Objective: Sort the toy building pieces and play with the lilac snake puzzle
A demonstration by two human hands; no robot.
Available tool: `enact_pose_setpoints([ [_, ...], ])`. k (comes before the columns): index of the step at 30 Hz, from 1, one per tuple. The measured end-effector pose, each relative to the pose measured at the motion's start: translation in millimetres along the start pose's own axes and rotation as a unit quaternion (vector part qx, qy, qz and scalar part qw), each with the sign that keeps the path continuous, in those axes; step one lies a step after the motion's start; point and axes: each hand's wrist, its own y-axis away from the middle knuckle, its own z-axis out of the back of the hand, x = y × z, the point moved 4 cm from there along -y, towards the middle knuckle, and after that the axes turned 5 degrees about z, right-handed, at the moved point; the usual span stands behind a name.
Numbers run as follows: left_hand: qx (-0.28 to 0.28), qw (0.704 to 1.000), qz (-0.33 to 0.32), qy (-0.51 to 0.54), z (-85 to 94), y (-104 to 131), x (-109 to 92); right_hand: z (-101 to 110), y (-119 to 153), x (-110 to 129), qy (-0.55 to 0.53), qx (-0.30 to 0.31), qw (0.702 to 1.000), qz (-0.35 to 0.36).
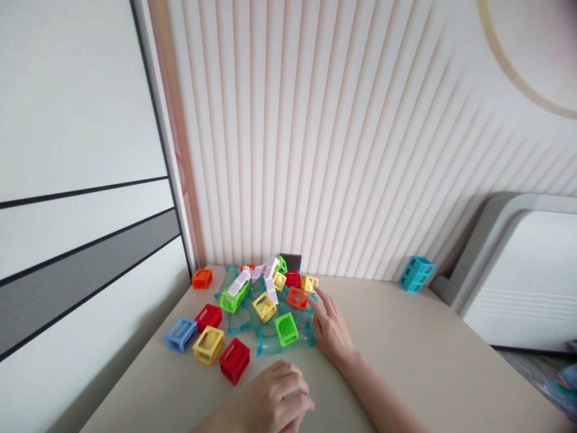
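My right hand (332, 329) reaches forward with fingers stretched and apart. One fingertip meets the edge of an orange cube-shaped frame block (297, 297), and another lies beside a yellow block (310, 283). My left hand (280, 397) is low at the front, its fingers curled in and the palm hidden; no block shows in it. Between and beyond the hands, a green block (286, 329), a second yellow block (264, 307) and a dark red block (293, 278) lie among translucent teal curved pieces (243, 319). Pale lilac pieces (269, 279) rest over the pile.
Left of the pile lie a bright red block (235, 361), a blue block (181, 334) and several others. A teal stack of blocks (416, 274) stands at the back right, near a grey-and-white panel (523, 264). A ribbed wall (288, 132) and a white cabinet (81, 108) border the table (387, 337).
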Motion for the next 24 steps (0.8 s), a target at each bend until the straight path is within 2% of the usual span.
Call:
enact_pose_setpoints([
  [5, 0.006, 1.000, 0.005, 0.003, -0.3, -1, 1, -10, -8, -11, 0.028, 0.042, 0.998, 0.030],
  [15, 0.021, 0.999, 0.011, 0.025, -1.4, -1, -1, -1, -13, 0, -0.027, 0.050, 0.997, 0.056],
  [24, 0.024, 0.999, 0.008, 0.022, -4.7, 1, 1, -2, -9, -4, -0.007, 0.053, 0.998, 0.023],
])
